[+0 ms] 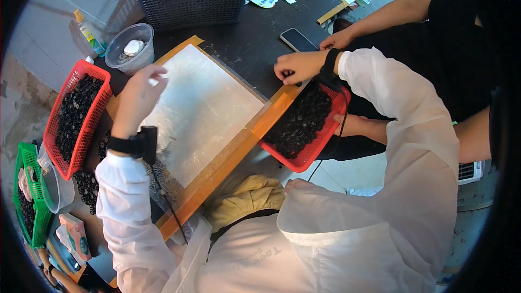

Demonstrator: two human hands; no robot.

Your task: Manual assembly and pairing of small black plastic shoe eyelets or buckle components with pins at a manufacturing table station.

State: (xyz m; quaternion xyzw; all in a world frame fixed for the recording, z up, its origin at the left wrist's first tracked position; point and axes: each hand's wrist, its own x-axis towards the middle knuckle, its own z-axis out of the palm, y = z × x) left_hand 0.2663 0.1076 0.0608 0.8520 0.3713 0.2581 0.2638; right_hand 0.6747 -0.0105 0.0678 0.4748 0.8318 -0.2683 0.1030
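Note:
A pale, smooth sheet (206, 114) lies on a board edged with orange-brown tape (217, 190). My left hand (140, 97) is raised over the sheet's left edge, fingers curled together; a small white spot shows at the fingertips, too small to name. My right hand (300, 67) is closed beyond the sheet's right corner, above the near red basket (304, 164); whatever it pinches is hidden. That basket holds many small black round pieces (301, 122) that look like buttons. Another person's hand (350, 125) touches its right rim.
At left stand another red basket (51, 135) of black pieces, a green basket (40, 211), a clear tub (116, 57), a spray bottle (89, 35) and a tissue pack (76, 233). A dark basket (190, 5) and a phone (298, 40) lie beyond the board.

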